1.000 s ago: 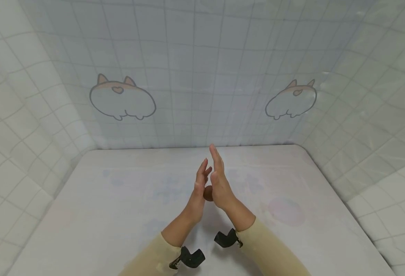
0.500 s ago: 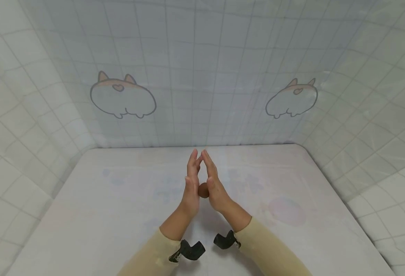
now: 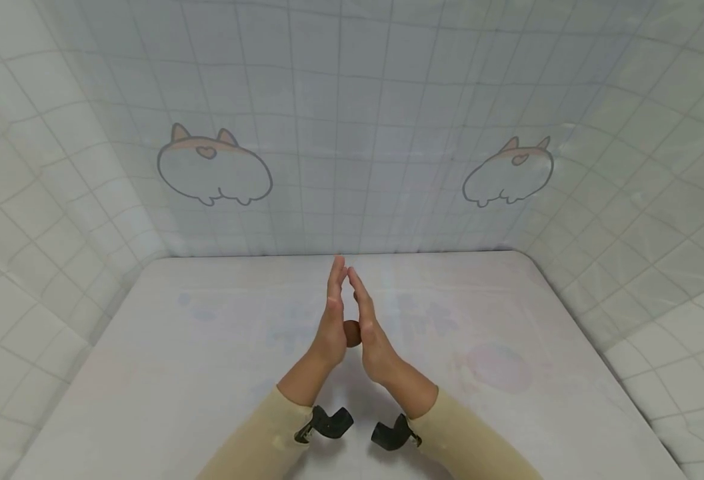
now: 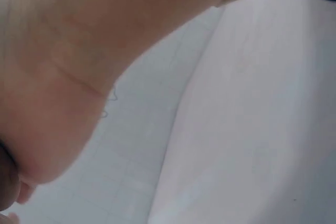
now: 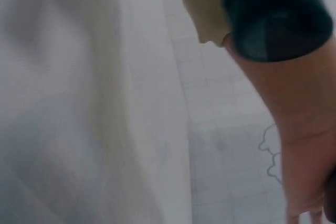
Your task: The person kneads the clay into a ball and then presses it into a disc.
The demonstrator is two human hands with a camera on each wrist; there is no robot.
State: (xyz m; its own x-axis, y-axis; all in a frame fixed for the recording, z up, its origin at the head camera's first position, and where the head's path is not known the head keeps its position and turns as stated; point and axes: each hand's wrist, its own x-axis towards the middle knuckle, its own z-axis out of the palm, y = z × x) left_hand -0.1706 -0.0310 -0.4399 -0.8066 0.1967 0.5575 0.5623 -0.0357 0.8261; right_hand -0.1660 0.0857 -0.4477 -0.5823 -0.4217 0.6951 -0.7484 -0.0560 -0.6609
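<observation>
A small brown ball (image 3: 352, 333), its material not clear, sits between the two palms in the head view. My left hand (image 3: 331, 330) presses it from the left with straight fingers. From the other side my right hand (image 3: 377, 343) presses it, fingers also straight. The fingertips lean together at the top, while the wrists stand apart. In the left wrist view a piece of the ball (image 4: 7, 182) shows at the left edge, against the palm. Only a dark sliver of the ball (image 5: 331, 198) appears in the right wrist view.
Beneath the hands is a white table (image 3: 208, 373) with faint coloured prints. Behind it hangs a white gridded curtain (image 3: 352, 167) with cartoon animal drawings, and similar sheeting closes both sides. A black wrist camera (image 3: 331, 423) sits on the left sleeve, another black camera (image 3: 391, 435) on the right.
Both hands have slid against each other with the ball between them. The left hand has gone forward and left, the right back towards the body; the ball has shifted slightly left.
</observation>
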